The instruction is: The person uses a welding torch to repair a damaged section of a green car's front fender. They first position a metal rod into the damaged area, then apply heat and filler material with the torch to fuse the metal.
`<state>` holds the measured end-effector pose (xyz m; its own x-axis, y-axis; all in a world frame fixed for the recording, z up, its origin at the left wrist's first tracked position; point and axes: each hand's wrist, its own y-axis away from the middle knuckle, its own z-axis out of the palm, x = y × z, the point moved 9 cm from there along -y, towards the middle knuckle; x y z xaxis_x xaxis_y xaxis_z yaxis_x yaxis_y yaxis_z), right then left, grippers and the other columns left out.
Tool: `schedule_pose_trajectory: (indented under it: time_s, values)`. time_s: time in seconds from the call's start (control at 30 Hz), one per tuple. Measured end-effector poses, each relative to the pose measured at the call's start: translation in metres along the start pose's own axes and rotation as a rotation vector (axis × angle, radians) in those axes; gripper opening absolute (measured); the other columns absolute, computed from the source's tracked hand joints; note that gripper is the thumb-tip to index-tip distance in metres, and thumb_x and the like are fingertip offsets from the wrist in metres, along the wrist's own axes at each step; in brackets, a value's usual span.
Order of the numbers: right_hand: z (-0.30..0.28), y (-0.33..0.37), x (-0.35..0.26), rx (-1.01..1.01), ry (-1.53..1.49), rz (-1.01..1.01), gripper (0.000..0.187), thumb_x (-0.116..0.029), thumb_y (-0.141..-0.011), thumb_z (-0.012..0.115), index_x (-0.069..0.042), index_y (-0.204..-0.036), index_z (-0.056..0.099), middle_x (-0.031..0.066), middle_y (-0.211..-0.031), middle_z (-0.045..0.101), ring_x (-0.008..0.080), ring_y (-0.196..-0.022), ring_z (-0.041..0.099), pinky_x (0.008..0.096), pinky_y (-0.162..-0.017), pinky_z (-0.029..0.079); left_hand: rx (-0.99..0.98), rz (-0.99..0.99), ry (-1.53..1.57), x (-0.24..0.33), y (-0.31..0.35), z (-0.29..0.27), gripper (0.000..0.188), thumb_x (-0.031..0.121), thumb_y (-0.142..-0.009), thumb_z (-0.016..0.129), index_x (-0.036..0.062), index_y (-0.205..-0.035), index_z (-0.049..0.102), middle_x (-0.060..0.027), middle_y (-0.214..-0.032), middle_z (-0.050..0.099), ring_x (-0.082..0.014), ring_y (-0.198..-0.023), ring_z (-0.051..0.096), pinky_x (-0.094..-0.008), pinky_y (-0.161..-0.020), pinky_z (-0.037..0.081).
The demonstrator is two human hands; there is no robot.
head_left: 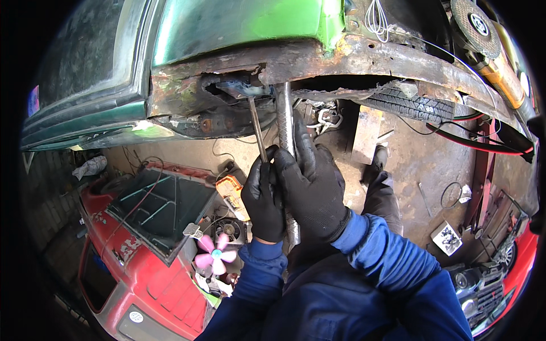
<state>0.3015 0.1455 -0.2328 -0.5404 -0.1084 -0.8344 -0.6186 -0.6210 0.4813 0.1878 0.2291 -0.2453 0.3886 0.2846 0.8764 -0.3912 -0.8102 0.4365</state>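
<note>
The largest thing is the green vehicle body (250, 28), and along it runs a rusted lower edge (392, 54), scaled and pitted, with no fresh metal over the damage that I can see. Two openings remain in it: a long ragged gap (341, 82) and, to its left, a smaller torn hole (216, 88) with pale material inside. The work therefore looks only partway along, the torn metal being neither closed nor trimmed even. The gloved right hand (315, 190) has its fingers wrapped around a thick metal bar (285, 113), whose top appears to meet the edge between the openings. The gloved left hand (263, 202) has its fingers closed around a thin rod (257, 128), its tip at the smaller hole's lower lip; whether it touches is unclear.
</note>
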Motion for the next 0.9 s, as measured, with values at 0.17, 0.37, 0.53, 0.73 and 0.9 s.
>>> schedule_pose_trajectory:
  time_s: [0.17,0.37,0.53,0.73,0.9]
  values:
    - [-0.016,-0.003,0.010,0.074,-0.218,0.162,0.066,-0.024,-0.112,0.056,-0.007,-0.171,0.030,0.0024,-0.087,0.067,0.0058,-0.071,0.060,0.0268,-0.063,0.052,-0.058,0.013,-0.073,0.019,0.010,0.001,0.042,0.030,-0.116,0.051,-0.0020,-0.140,0.067,0.0059,-0.071,0.046,-0.0028,-0.064,0.042,-0.0247,-0.058,0.035]
    - [-0.016,-0.005,0.000,0.048,0.013,0.138,0.069,-0.025,-0.111,0.056,-0.009,-0.172,0.028,0.0081,-0.081,0.066,0.0123,-0.070,0.063,0.0324,-0.063,0.053,-0.041,-0.078,0.005,0.023,0.012,0.000,0.043,0.029,-0.115,0.053,-0.0040,-0.139,0.066,0.0048,-0.071,0.047,-0.0035,-0.063,0.041,-0.0246,-0.057,0.034]
    - [-0.017,-0.007,0.002,-0.011,0.033,0.134,0.069,-0.024,-0.112,0.055,-0.007,-0.172,0.026,0.0073,-0.082,0.067,0.0117,-0.071,0.063,0.0312,-0.062,0.052,-0.070,-0.052,0.036,0.022,0.010,0.001,0.043,0.030,-0.115,0.053,-0.0035,-0.140,0.066,0.0046,-0.071,0.048,-0.0035,-0.063,0.042,-0.0242,-0.057,0.034]
    - [-0.011,-0.006,0.010,-0.036,-0.072,0.150,0.069,-0.023,-0.113,0.055,-0.008,-0.173,0.026,0.0031,-0.081,0.064,0.0076,-0.068,0.060,0.0276,-0.061,0.052,-0.090,-0.069,0.012,0.020,0.010,0.003,0.046,0.034,-0.116,0.052,-0.0026,-0.140,0.065,0.0048,-0.070,0.047,-0.0038,-0.060,0.042,-0.0237,-0.053,0.037]
    - [-0.026,0.010,-0.003,-0.076,-0.194,0.137,0.069,-0.024,-0.112,0.056,-0.011,-0.173,0.026,0.0023,-0.083,0.066,0.0058,-0.062,0.060,0.0245,-0.056,0.053,-0.039,-0.104,0.154,0.024,0.049,0.001,0.048,0.033,-0.116,0.051,-0.0057,-0.143,0.059,0.0040,-0.064,0.040,-0.0057,-0.043,0.039,-0.0257,-0.041,0.039]
